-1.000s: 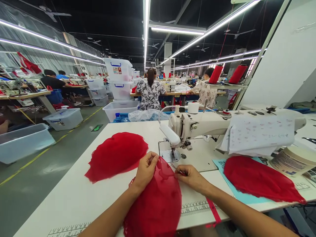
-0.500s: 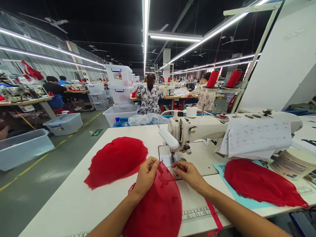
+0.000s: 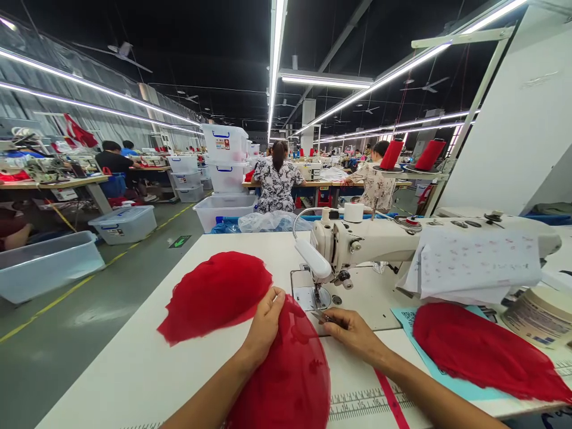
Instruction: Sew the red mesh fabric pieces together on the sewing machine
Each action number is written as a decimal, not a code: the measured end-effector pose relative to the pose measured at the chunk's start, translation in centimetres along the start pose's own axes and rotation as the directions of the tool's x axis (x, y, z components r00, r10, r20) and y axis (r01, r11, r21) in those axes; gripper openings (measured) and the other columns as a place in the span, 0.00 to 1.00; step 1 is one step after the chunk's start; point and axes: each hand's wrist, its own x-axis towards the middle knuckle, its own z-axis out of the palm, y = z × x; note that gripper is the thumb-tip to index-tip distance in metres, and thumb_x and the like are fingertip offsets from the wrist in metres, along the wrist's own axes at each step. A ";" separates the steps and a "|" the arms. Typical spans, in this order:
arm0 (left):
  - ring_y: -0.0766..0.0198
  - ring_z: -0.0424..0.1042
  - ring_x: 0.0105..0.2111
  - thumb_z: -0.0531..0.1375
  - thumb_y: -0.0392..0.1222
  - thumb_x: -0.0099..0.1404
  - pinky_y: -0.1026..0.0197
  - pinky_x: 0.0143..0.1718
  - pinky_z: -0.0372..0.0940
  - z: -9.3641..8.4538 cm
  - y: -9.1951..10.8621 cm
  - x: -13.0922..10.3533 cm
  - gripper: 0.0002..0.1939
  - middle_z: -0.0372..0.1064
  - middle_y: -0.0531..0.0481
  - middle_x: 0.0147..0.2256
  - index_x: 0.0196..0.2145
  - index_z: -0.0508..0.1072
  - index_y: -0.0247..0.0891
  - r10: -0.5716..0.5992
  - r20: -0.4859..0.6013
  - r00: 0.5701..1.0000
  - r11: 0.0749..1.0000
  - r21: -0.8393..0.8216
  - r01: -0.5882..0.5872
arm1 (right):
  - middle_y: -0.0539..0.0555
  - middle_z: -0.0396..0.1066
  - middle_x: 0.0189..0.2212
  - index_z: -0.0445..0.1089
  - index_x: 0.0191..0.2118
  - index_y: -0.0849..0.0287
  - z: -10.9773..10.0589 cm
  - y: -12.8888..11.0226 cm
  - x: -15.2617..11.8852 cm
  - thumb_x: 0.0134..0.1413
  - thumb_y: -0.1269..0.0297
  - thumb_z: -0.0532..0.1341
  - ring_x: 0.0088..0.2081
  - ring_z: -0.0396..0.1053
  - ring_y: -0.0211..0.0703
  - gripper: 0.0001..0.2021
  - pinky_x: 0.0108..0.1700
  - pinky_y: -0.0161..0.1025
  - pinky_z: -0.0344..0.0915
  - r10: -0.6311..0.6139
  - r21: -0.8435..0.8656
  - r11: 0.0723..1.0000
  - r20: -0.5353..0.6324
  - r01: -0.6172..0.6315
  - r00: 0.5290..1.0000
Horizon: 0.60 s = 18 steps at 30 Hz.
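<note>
My left hand (image 3: 267, 319) pinches the upper edge of a sheer red fabric piece (image 3: 297, 363), which hangs down over the front of the table. Just right of that fabric, my right hand (image 3: 353, 333) is closed around small metal thread snips (image 3: 322, 316), with their tips pointing left toward the cloth. Both hands are in front of the needle area of a white sewing machine (image 3: 366, 241). Behind my left hand, a stack of red fabric (image 3: 218, 295) lies flat on the white table (image 3: 134, 363).
Another red fabric pile (image 3: 482, 351) rests on a light blue sheet at the right, beside a round tub (image 3: 531, 316). Printed paper (image 3: 478, 262) drapes over the machine arm. Red thread cones (image 3: 430, 155) stand behind. Plastic bins (image 3: 226, 208) and seated people (image 3: 277, 179) are beyond the table.
My right hand has drawn slightly away from the fabric edge, and the snips show more clearly. My left hand keeps its pinch. The whole view has shifted a little.
</note>
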 end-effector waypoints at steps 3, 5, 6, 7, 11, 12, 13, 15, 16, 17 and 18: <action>0.72 0.55 0.19 0.60 0.54 0.53 0.71 0.20 0.55 0.0 -0.1 0.0 0.18 0.57 0.60 0.19 0.23 0.59 0.39 -0.011 0.009 1.000 1.000 -0.007 0.011 | 0.49 0.61 0.24 0.69 0.27 0.59 0.4 -0.2 0.3 0.49 0.48 0.57 0.28 0.57 0.39 0.18 0.31 0.34 0.56 0.000 0.033 0.999 0.021 -0.001 1.000; 0.72 0.55 0.19 0.60 0.54 0.54 0.71 0.20 0.55 0.0 -0.2 0.0 0.18 0.57 0.60 0.20 0.23 0.59 0.39 -0.021 0.015 1.000 1.000 -0.006 0.021 | 0.50 0.64 0.26 0.70 0.29 0.59 0.8 -0.3 0.4 0.49 0.48 0.58 0.29 0.60 0.40 0.17 0.33 0.35 0.58 0.016 0.088 0.996 0.036 -0.019 0.999; 0.72 0.54 0.19 0.60 0.54 0.54 0.71 0.20 0.55 0.0 -0.2 -0.1 0.18 0.57 0.60 0.20 0.23 0.59 0.39 -0.026 0.016 1.000 1.000 -0.005 0.026 | 0.50 0.65 0.27 0.71 0.31 0.59 0.9 -0.3 0.5 0.49 0.49 0.58 0.30 0.61 0.41 0.17 0.33 0.35 0.59 0.022 0.113 0.993 0.040 -0.027 0.999; 0.72 0.54 0.19 0.60 0.55 0.54 0.71 0.20 0.55 0.0 -0.2 -0.1 0.18 0.57 0.60 0.19 0.23 0.59 0.39 -0.029 0.016 0.999 1.000 -0.005 0.030 | 0.51 0.66 0.28 0.71 0.32 0.59 1.0 -0.3 0.5 0.49 0.50 0.58 0.31 0.62 0.41 0.16 0.34 0.36 0.60 0.024 0.128 0.991 0.040 -0.029 0.999; 0.72 0.54 0.19 0.60 0.54 0.52 0.71 0.20 0.55 0.0 0.0 -0.1 0.18 0.56 0.61 0.19 0.23 0.59 0.39 -0.030 0.007 1.000 1.000 -0.007 0.030 | 0.49 0.64 0.24 0.71 0.29 0.59 0.9 -0.2 0.5 0.49 0.51 0.58 0.28 0.59 0.39 0.15 0.31 0.35 0.57 0.016 0.056 0.998 -0.017 -0.015 1.000; 0.72 0.54 0.19 0.60 0.55 0.52 0.72 0.20 0.54 0.1 0.0 -0.2 0.19 0.56 0.61 0.19 0.23 0.58 0.39 -0.033 0.004 0.999 0.999 -0.008 0.033 | 0.48 0.61 0.21 0.70 0.26 0.59 0.7 -0.1 0.4 0.49 0.50 0.58 0.26 0.57 0.38 0.16 0.29 0.34 0.56 0.020 0.022 1.000 -0.047 -0.019 0.999; 0.73 0.54 0.18 0.61 0.55 0.52 0.72 0.20 0.54 0.1 0.1 -0.2 0.19 0.55 0.61 0.18 0.23 0.58 0.39 -0.037 0.002 0.999 0.999 -0.009 0.037 | 0.47 0.58 0.19 0.68 0.23 0.59 0.5 0.1 0.4 0.48 0.48 0.58 0.24 0.54 0.36 0.18 0.27 0.34 0.54 0.026 -0.005 1.000 -0.080 -0.026 0.997; 0.73 0.53 0.18 0.61 0.56 0.51 0.72 0.19 0.54 0.2 0.3 -0.3 0.19 0.55 0.61 0.18 0.23 0.58 0.39 -0.044 0.000 0.999 0.999 -0.008 0.044 | 0.46 0.52 0.18 0.64 0.20 0.59 0.1 0.3 0.3 0.47 0.46 0.56 0.22 0.50 0.35 0.20 0.24 0.33 0.49 0.037 -0.034 0.999 -0.129 -0.041 0.991; 0.73 0.54 0.18 0.61 0.56 0.51 0.71 0.19 0.54 0.2 0.4 -0.3 0.19 0.55 0.61 0.18 0.23 0.58 0.39 -0.045 -0.002 0.999 0.999 -0.008 0.045 | 0.46 0.50 0.18 0.63 0.20 0.59 -0.1 0.4 0.3 0.47 0.45 0.56 0.22 0.48 0.34 0.21 0.24 0.33 0.48 0.037 -0.039 0.998 -0.141 -0.043 0.989; 0.73 0.54 0.18 0.61 0.56 0.50 0.71 0.20 0.54 0.3 0.4 -0.3 0.19 0.55 0.61 0.18 0.23 0.58 0.39 -0.043 -0.005 0.999 0.999 -0.007 0.042 | 0.46 0.49 0.18 0.63 0.20 0.59 -0.2 0.4 0.2 0.47 0.45 0.55 0.22 0.47 0.34 0.21 0.24 0.33 0.47 0.033 -0.046 0.998 -0.143 -0.040 0.989; 0.72 0.54 0.18 0.61 0.56 0.50 0.71 0.20 0.55 0.3 0.4 -0.3 0.19 0.56 0.61 0.19 0.23 0.59 0.39 -0.040 -0.010 0.999 0.999 -0.006 0.040 | 0.46 0.49 0.18 0.63 0.21 0.59 -0.3 0.5 0.2 0.48 0.45 0.55 0.22 0.47 0.34 0.21 0.24 0.33 0.46 0.024 -0.058 0.998 -0.140 -0.032 0.990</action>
